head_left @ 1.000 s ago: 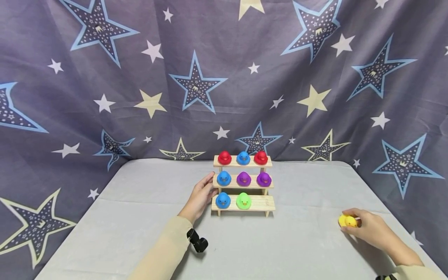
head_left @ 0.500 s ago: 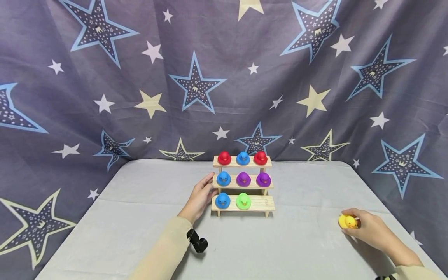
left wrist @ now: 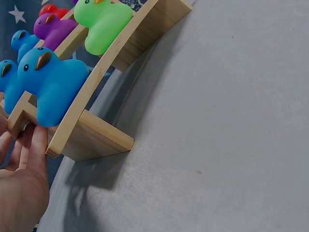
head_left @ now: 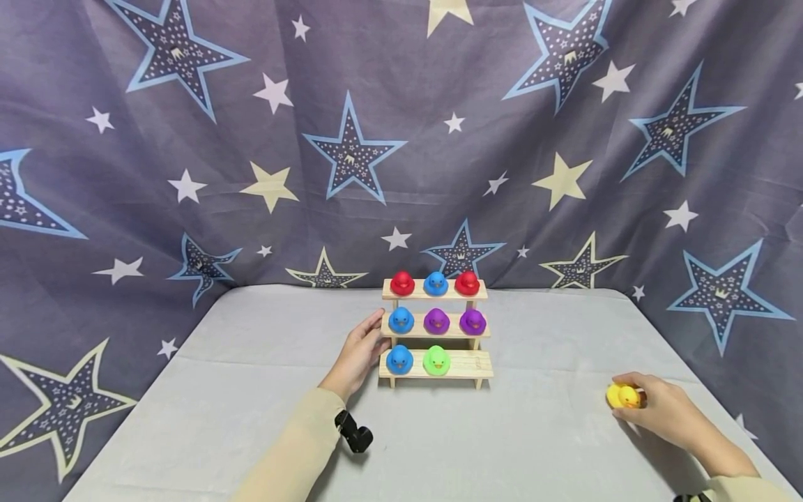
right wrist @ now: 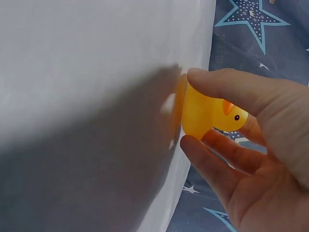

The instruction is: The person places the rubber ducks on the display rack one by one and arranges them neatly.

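Note:
A three-tier wooden display stand (head_left: 461, 363) holds rubber ducks. My left hand (head_left: 359, 354) grips its left side by the middle tier; in the left wrist view the fingers (left wrist: 36, 150) reach under the wood. At the far right my right hand (head_left: 671, 411) pinches a yellow rubber duck (right wrist: 198, 113) between thumb and fingers, at the table surface. On the bottom tier sit a blue duck (head_left: 399, 360) and a light green duck (head_left: 436, 360), with bare wood to their right. The middle tier bears a blue duck (head_left: 401, 320) and two purple ducks (head_left: 436, 321).
Two red ducks (head_left: 402, 283) flank a blue duck (head_left: 436, 284) on the top tier. A pale grey cloth (head_left: 533, 446) covers the table. Behind and at both sides hangs a dark star-patterned curtain (head_left: 401, 174).

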`<state>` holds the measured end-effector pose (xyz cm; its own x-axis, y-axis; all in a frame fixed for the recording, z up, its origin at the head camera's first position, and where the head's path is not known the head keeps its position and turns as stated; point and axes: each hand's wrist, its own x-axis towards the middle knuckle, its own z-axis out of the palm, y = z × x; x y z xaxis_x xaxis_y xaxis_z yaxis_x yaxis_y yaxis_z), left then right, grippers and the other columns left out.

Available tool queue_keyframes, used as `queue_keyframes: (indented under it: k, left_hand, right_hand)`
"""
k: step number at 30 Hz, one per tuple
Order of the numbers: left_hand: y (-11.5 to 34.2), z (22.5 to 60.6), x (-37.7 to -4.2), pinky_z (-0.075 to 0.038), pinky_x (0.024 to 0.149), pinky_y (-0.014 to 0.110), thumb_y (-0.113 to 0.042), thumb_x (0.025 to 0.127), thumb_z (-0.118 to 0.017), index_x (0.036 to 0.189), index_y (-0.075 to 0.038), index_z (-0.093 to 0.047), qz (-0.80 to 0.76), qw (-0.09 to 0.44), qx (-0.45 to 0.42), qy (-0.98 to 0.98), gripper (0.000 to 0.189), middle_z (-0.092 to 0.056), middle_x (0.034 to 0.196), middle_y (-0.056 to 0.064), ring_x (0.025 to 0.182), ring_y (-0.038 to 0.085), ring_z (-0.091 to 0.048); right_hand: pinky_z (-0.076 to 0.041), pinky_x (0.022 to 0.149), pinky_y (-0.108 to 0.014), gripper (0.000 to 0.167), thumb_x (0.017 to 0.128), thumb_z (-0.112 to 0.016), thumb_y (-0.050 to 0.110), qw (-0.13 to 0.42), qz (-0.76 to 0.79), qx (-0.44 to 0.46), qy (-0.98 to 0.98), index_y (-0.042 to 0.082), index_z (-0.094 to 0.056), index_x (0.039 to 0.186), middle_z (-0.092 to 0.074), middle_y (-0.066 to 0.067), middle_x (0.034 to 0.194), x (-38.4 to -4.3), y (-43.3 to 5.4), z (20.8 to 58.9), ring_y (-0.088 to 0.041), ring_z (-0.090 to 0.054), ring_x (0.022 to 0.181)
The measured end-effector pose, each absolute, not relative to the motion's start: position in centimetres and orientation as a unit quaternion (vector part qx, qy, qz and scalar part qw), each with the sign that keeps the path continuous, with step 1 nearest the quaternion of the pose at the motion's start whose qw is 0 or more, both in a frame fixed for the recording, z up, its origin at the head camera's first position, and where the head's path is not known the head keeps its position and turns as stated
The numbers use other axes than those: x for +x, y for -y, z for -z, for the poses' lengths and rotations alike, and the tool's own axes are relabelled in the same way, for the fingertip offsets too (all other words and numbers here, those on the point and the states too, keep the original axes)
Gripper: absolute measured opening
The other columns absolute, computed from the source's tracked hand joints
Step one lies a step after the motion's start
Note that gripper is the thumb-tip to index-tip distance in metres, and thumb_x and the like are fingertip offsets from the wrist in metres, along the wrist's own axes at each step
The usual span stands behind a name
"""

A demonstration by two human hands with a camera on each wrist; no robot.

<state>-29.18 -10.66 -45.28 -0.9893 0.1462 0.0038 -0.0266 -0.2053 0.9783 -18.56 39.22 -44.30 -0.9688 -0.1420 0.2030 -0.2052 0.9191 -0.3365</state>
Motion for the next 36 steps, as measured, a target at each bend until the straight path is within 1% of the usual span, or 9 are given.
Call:
queue_keyframes:
  k: [4,8,11,17,21,23,30,36]
  left_hand:
    - [10.6,45.2,-29.1,-0.039,0.114,0.040,-0.001,0.101,-0.040,0.157,0.000,-0.026,-0.777,0.054,0.052,-0.624,0.058,-0.035,0.154,0.022,0.139,0.036,-0.039]
    - [10.6,45.2,-29.0,-0.038,0.115,0.041,-0.001,0.101,-0.040,0.157,0.001,-0.025,-0.779,0.055,0.055,-0.622,0.058,-0.035,0.153,0.023,0.139,0.037,-0.039]
    - [10.6,45.2,-29.0,-0.038,0.115,0.040,-0.001,0.101,-0.040,0.157,0.001,-0.025,-0.779,0.055,0.055,-0.622,0.058,-0.034,0.154,0.023,0.140,0.038,-0.039]
    - [10.6,45.2,-29.0,-0.037,0.115,0.041,-0.002,0.101,-0.040,0.157,0.001,-0.024,-0.779,0.054,0.058,-0.622,0.058,-0.033,0.154,0.024,0.140,0.039,-0.038]
    - [10.6,45.1,-29.1,-0.038,0.115,0.041,-0.002,0.102,-0.040,0.157,0.001,-0.025,-0.779,0.054,0.056,-0.622,0.057,-0.033,0.155,0.023,0.140,0.038,-0.039]
    - [10.6,45.1,-29.0,-0.039,0.114,0.041,-0.003,0.102,-0.041,0.157,0.001,-0.025,-0.779,0.054,0.055,-0.623,0.057,-0.033,0.155,0.023,0.139,0.038,-0.039]
    - [10.6,45.2,-29.0,-0.040,0.114,0.040,-0.002,0.102,-0.040,0.157,0.002,-0.024,-0.780,0.052,0.057,-0.621,0.057,-0.032,0.155,0.024,0.140,0.038,-0.038]
    - [10.6,45.2,-29.0,-0.040,0.113,0.040,-0.002,0.102,-0.038,0.157,0.001,-0.025,-0.776,0.052,0.057,-0.627,0.057,-0.032,0.156,0.023,0.139,0.038,-0.039]
  right_hand:
    - [-0.058,0.069,-0.042,0.053,0.069,-0.091,0.022,0.090,-0.188,0.099,0.973,-0.002,-0.070,0.112,-0.071,-0.017,0.102,-18.6,-39.1,44.0,-0.026,-0.066,0.083]
    - [-0.059,0.069,-0.037,0.053,0.070,-0.090,0.020,0.094,-0.193,0.106,0.971,-0.002,-0.070,0.113,-0.071,-0.017,0.103,-18.5,-38.6,43.5,-0.026,-0.068,0.083]
    - [-0.060,0.070,-0.038,0.052,0.069,-0.090,0.019,0.110,-0.195,0.119,0.967,-0.002,-0.070,0.112,-0.071,-0.017,0.102,-18.4,-38.2,43.2,-0.026,-0.068,0.083]
    - [-0.060,0.067,-0.033,0.049,0.068,-0.092,0.018,0.140,-0.188,0.143,0.962,0.000,-0.072,0.110,-0.071,-0.012,0.100,-18.5,-37.4,42.8,-0.015,-0.064,0.081]
    - [-0.061,0.065,-0.032,0.048,0.068,-0.092,0.017,0.156,-0.187,0.161,0.957,0.001,-0.072,0.108,-0.071,-0.010,0.100,-18.7,-36.8,42.8,-0.012,-0.062,0.081]
    - [-0.061,0.065,-0.033,0.047,0.067,-0.092,0.016,0.164,-0.190,0.168,0.953,0.002,-0.072,0.108,-0.071,-0.010,0.099,-18.8,-36.4,42.8,-0.012,-0.062,0.081]
    - [-0.063,0.066,-0.034,0.047,0.070,-0.090,0.014,0.156,-0.212,0.185,0.947,0.001,-0.071,0.111,-0.070,-0.011,0.102,-19.5,-34.2,42.4,-0.019,-0.062,0.086]
    - [-0.063,0.067,-0.034,0.046,0.072,-0.088,0.013,0.151,-0.221,0.209,0.940,0.001,-0.070,0.113,-0.069,-0.007,0.103,-20.2,-31.8,42.1,-0.016,-0.061,0.086]
